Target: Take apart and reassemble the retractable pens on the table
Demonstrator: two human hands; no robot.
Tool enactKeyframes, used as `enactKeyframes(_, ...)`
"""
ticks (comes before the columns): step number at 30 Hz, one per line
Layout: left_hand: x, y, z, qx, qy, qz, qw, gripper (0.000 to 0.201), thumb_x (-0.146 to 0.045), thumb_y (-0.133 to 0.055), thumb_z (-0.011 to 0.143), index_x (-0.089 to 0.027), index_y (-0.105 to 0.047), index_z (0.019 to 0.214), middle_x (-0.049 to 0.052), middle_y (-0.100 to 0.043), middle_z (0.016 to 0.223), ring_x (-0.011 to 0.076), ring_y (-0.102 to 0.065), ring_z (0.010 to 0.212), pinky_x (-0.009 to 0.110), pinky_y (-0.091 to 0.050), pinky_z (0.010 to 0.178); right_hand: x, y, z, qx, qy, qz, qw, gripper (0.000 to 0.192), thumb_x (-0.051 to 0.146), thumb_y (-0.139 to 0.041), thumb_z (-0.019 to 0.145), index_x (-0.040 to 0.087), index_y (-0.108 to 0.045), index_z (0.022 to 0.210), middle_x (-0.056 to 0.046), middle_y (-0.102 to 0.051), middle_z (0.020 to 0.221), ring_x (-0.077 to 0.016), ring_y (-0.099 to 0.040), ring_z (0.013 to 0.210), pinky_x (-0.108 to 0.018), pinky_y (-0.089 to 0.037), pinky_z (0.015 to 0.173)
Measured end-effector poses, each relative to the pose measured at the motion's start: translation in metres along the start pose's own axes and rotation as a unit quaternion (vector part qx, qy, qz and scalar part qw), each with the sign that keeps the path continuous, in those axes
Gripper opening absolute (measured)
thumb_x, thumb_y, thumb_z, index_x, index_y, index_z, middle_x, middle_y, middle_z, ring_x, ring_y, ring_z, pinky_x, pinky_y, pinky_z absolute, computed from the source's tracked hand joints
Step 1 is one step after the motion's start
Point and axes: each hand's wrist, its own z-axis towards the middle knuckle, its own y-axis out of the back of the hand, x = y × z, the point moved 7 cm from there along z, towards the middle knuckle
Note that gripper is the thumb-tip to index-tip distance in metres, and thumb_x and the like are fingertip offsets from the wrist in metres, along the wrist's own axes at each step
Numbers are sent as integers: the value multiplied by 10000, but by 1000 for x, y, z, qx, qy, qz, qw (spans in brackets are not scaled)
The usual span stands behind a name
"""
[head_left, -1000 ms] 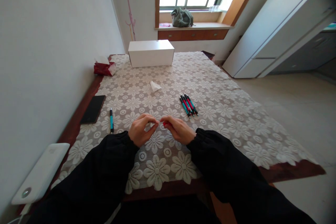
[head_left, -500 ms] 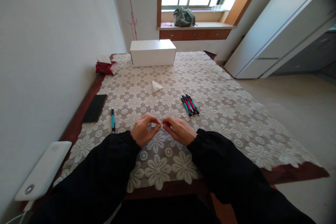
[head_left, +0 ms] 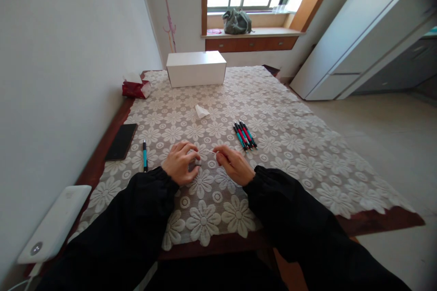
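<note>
Thin, pale, stick-like piece (head_left: 212, 151) pinched in right hand (head_left: 235, 165); left hand (head_left: 180, 163) held with fingers parted — white floral-lace tablecloth (head_left: 290, 145) spread beneath, slim black-turquoise and black-red pens (head_left: 245, 136) grouped beyond.

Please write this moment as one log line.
left hand: open | right hand: pinching thin pale piece | beyond right hand: grouped slim teal/black, red/black pens

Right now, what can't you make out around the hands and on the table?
All in the head view:
Thin pale item at the right hand: too small to identify; one end appears hidden by that hand.
Left hand: its back hides most of the palm.
Grouped pens: any lettering is too small to read.
White box: its walls hide any contents.
Cable on the white device: cut off at the picture's lower-left corner.
</note>
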Motion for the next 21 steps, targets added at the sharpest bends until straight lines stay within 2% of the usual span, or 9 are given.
enactKeyframes(7,2,-2,-1,0,-17,-17,1000,14,-234,-715,791,-234,-719,804,55,-706,1102,294,-577,1148,529,-457,1064,-2,1,2,0,-14,63,998,199,348,-403,1044,231,-526,940,49,-519,669,-124,-483,591,-258,-374,611)
enactKeyframes(14,0,-1,0,-28,-36,-20,999,34,-222,-701,832,-232,-709,800,36,-737,1022,269,-617,1091,489,-492,1010,-2,-1,1,7,-28,104,994,78,311,-435,1018,245,-434,977,70,-524,650,-119,-462,550,-247,-353,576)
enactKeyframes(18,4,11,0,-99,-22,-42,994,31,-211,-683,863,-228,-704,847,33,-753,958,243,-649,1050,444,-521,983,-3,-1,1,14,-16,23,1000,58,280,-469,994,239,-466,954,57,-527,666,-126,-466,564,-257,-344,600)
enactKeyframes(21,6,18,-2,-150,-8,-55,987,28,-216,-678,884,-224,-704,883,35,-753,906,231,-672,1014,409,-552,928,-4,0,1,11,8,-61,998,46,271,-497,976,234,-499,948,23,-577,732,-148,-525,629,-272,-366,653)
